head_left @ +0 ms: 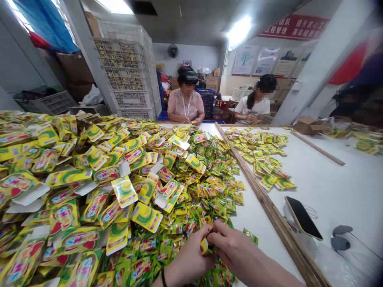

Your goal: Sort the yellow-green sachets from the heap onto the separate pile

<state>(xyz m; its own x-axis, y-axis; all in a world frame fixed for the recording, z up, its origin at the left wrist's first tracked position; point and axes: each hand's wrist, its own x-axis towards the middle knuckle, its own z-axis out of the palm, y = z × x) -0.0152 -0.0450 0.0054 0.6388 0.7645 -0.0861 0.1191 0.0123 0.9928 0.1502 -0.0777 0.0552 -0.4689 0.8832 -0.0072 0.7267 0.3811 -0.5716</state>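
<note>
My left hand (193,249) is closed around a small yellow carton (204,246), mostly covered by the fingers. My right hand (231,241) meets it, with thumb and fingers pinched at the carton's upper end. Whether a sachet is also between the fingers cannot be made out. Beneath and around both hands lie many green and yellow sachets (148,246) in a loose heap. To the left rises a big pile of flat yellow cartons (124,191) printed with fruit, several with white flaps standing open.
A wooden strip (254,183) divides the white table (317,175). Beyond it lie yellow packets (269,159), a phone (303,217) and sunglasses (341,238). Two people (186,103) sit opposite, handling small items. Stacked crates (128,71) stand behind at left.
</note>
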